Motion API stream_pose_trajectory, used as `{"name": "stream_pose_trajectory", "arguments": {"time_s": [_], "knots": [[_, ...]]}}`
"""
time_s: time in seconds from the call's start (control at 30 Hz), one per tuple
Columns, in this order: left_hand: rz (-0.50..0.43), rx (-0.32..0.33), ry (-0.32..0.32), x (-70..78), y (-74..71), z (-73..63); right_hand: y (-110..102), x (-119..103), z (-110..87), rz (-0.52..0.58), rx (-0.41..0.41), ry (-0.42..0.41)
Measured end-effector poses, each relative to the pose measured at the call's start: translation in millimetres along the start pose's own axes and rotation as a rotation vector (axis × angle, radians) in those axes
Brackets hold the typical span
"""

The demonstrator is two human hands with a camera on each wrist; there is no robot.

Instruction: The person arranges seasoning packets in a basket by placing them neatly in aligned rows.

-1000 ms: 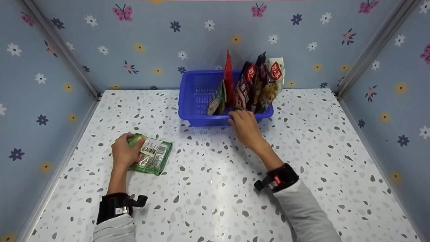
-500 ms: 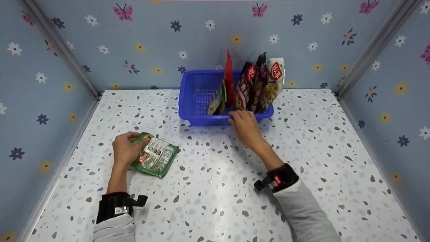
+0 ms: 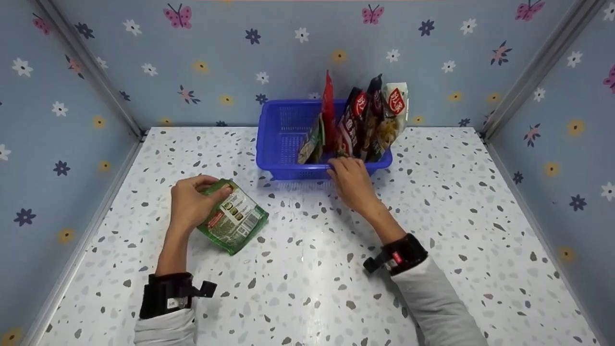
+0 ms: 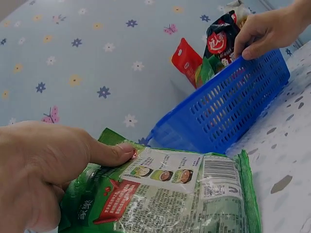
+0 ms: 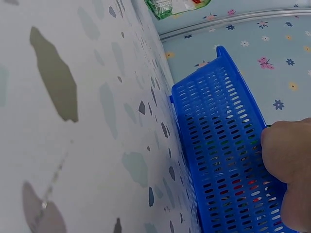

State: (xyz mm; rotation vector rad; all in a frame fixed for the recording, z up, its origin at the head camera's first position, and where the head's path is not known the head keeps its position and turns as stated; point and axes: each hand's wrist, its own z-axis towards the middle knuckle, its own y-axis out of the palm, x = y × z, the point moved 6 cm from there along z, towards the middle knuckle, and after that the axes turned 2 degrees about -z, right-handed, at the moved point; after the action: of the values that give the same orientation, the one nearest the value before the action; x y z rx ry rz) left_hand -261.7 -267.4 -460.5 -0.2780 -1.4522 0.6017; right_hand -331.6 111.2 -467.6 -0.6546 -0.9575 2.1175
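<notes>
My left hand [image 3: 196, 202] pinches a green seasoning packet [image 3: 235, 218] by its upper left corner, thumb on top over the printed back. In the left wrist view the packet [image 4: 170, 189] shows a barcode and small food pictures. My right hand [image 3: 353, 185] grips the front rim of a blue plastic basket [image 3: 298, 171], thumb outside the wall in the left wrist view. Inside the basket several packets stand on edge: a green one [image 3: 312, 142], a red one [image 3: 327, 113], dark ones [image 3: 350, 125] and a pale one [image 3: 395, 110] at the right.
The basket stands against the flowered back wall [image 3: 216, 62] on a white speckled table [image 3: 298, 269]. Flowered side walls [image 3: 53, 144] enclose the table left and right. The basket's left part [image 3: 286, 122] shows bare floor.
My left hand has raised the green packet and carried it right, toward the basket, tilting it. My right hand stays on the basket rim.
</notes>
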Motion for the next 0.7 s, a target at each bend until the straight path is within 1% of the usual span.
{"name": "stream_pose_trajectory", "arguments": {"time_s": [0.13,0.2,0.33,0.4,0.57,0.7], "knots": [[0.011,-0.012,0.077,26.5,2.8,-7.2,0,0,-0.2,0.000,-0.022,0.011],[0.012,-0.008,0.136,40.3,4.1,-12.0,0,0,-0.3,0.003,-0.034,0.014],[0.005,0.018,0.281,70.3,7.3,-19.9,-1,0,0.9,0.005,-0.044,0.021],[-0.001,0.029,0.337,84.1,10.6,-24.2,-2,1,1.3,0.006,-0.051,0.026],[-0.016,0.018,0.445,115.9,25.0,-34.3,-3,0,1.0,0.019,-0.060,0.016],[-0.014,-0.005,0.565,141.0,42.1,-39.4,-5,0,0.6,0.039,-0.057,-0.018]]}}
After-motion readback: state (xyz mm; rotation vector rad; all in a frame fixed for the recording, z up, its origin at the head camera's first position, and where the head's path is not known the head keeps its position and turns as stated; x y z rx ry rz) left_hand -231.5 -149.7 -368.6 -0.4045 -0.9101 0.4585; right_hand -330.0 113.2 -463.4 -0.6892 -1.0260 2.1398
